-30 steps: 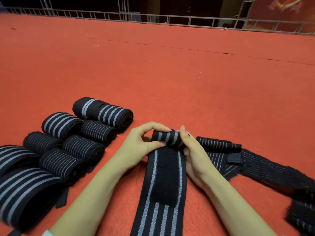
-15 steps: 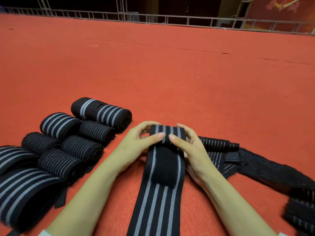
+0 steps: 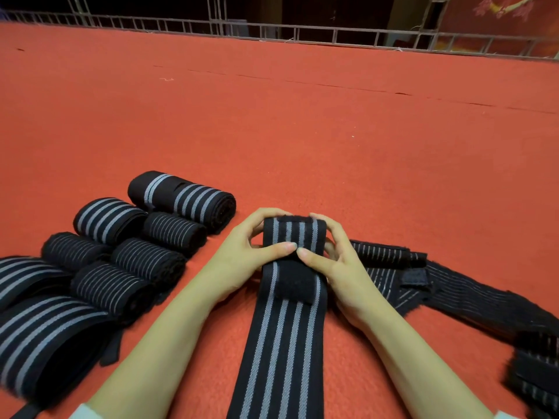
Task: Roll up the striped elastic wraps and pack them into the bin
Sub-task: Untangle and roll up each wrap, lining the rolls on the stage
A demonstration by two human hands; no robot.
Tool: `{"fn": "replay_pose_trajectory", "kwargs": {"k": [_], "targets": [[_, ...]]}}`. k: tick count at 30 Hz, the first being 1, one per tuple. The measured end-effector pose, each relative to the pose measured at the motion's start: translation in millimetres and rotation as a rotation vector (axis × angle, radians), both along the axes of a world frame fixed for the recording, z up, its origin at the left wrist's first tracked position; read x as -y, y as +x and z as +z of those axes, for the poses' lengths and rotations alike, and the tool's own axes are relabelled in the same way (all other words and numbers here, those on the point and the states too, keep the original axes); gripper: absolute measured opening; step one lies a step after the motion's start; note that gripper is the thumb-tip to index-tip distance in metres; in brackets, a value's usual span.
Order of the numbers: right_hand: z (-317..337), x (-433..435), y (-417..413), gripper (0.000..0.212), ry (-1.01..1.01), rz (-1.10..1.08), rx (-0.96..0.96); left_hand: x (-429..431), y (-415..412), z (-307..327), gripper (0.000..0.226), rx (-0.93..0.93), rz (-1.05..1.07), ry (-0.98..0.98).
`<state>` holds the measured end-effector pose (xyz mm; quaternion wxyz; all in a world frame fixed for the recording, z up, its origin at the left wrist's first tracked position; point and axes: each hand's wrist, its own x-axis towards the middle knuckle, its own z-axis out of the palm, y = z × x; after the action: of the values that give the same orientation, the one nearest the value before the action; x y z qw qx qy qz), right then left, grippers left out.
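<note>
Mid-task, as I read it. Lower centre: left hand [image 3: 242,255] and right hand [image 3: 344,267], fingers curled round the wrap [image 3: 295,234], barely rolled, tail running to the bottom edge. Lower left: finished rolls [image 3: 148,261]. Lower right: loose wraps [image 3: 472,297]. No bin visible.

Single head-worn wide-angle view, looking forward and down, close over red carpet [image 3: 302,131]; railing [image 3: 302,30] far beyond.
</note>
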<state>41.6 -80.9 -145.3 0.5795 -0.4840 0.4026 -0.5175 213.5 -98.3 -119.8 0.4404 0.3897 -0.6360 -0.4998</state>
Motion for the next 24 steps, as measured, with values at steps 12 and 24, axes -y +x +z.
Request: {"fn": "replay_pose_trajectory", "kwargs": {"k": [12, 24], "targets": [[5.3, 3.9, 2.9, 0.035, 0.080, -0.045, 0.150, -0.4, -2.7, 1.9, 0.018, -0.096, -0.068, 0.049], [7.2, 0.0, 2.1, 0.060, 0.088, 0.044, 0.148, 0.0, -1.2, 1.0, 0.040, -0.090, 0.040, 0.114]]}}
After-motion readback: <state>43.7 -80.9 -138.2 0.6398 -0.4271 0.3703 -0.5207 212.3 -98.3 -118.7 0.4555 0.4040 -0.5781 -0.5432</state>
